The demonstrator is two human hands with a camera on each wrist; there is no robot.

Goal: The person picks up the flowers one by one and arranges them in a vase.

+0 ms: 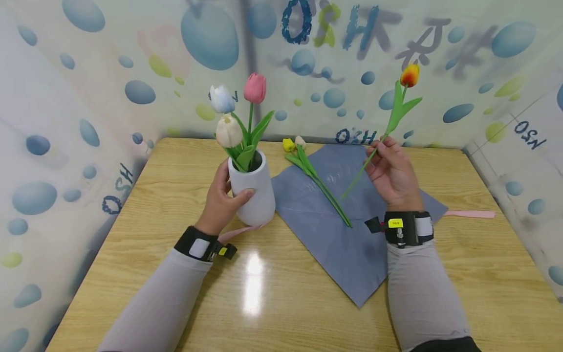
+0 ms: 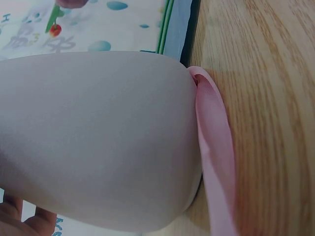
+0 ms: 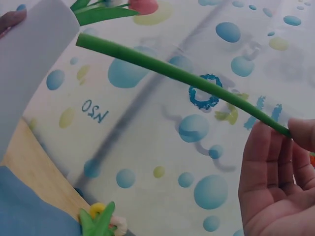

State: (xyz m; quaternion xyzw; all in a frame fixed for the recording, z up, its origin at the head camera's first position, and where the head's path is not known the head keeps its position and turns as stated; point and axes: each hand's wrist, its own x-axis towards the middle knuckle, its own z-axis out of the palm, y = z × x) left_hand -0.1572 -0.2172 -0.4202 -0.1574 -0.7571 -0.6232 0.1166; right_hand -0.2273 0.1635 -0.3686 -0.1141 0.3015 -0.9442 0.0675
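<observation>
My left hand [image 1: 226, 203] grips a white vase [image 1: 255, 195] round its side, thumb across the front. In the vase stand a pink tulip [image 1: 255, 88], a pale blue tulip [image 1: 222, 99] and a cream tulip [image 1: 228, 131] with green leaves. My right hand [image 1: 393, 171] pinches the stem of an orange-red tulip [image 1: 410, 76] between thumb and fingers, flower up and the stem's lower end slanting toward the vase. The right wrist view shows that green stem [image 3: 182, 76] held at the thumb [image 3: 302, 132]. The vase wall [image 2: 98, 132] fills most of the left wrist view.
A blue-grey wrapping sheet [image 1: 352, 274] lies on the wooden table [image 1: 281, 313]. On it are a yellow tulip [image 1: 288, 144] and a whitish tulip [image 1: 300, 142], stems side by side. Pink ribbon [image 2: 216, 142] runs by the vase base; another pink strip [image 1: 472, 214] lies right of the sheet.
</observation>
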